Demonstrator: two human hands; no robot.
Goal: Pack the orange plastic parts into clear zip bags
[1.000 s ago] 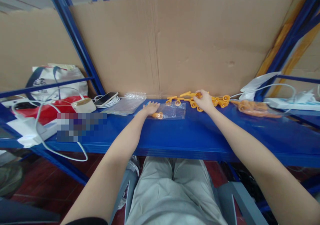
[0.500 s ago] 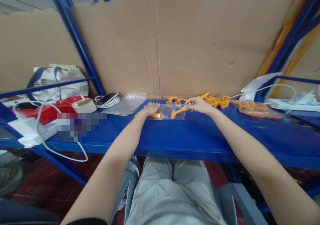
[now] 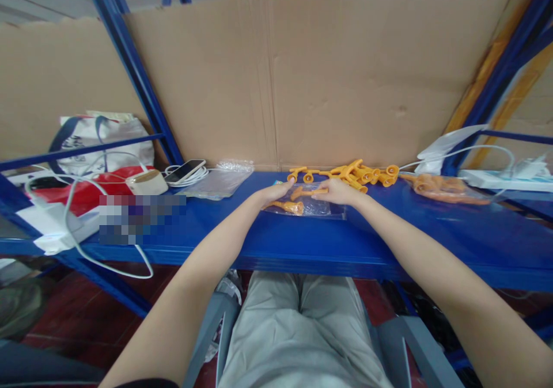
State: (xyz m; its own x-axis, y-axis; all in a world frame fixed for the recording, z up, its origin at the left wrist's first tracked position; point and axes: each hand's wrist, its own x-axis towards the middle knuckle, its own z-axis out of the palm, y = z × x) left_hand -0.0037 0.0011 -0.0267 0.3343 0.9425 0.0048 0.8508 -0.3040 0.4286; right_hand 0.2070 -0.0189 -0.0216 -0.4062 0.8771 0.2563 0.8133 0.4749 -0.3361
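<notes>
A clear plastic bag [image 3: 318,208] lies on the blue shelf in front of me, with an orange plastic piece [image 3: 288,206] with a flared end inside it. My left hand [image 3: 276,192] grips the bag's left side, thumb raised at its upper edge. My right hand [image 3: 340,192] is closed around the end of another orange piece [image 3: 306,193], which points left over or into the bag; I cannot tell which. Just behind my hands is a pile of similar orange pieces [image 3: 367,174], and two more [image 3: 307,177] lie left of it.
Flat clear bags [image 3: 220,181] and a phone [image 3: 185,172] with a coiled white cable lie to the left. A filled bag of orange pieces [image 3: 447,187] is on the right. A cardboard sheet [image 3: 337,77] stands behind the blue shelf [image 3: 302,244]; blue posts flank it.
My left hand has gone from lying flat to gripping the bag and has moved right. The bag shifted right with it. The piece in my right hand now lies farther over the bag.
</notes>
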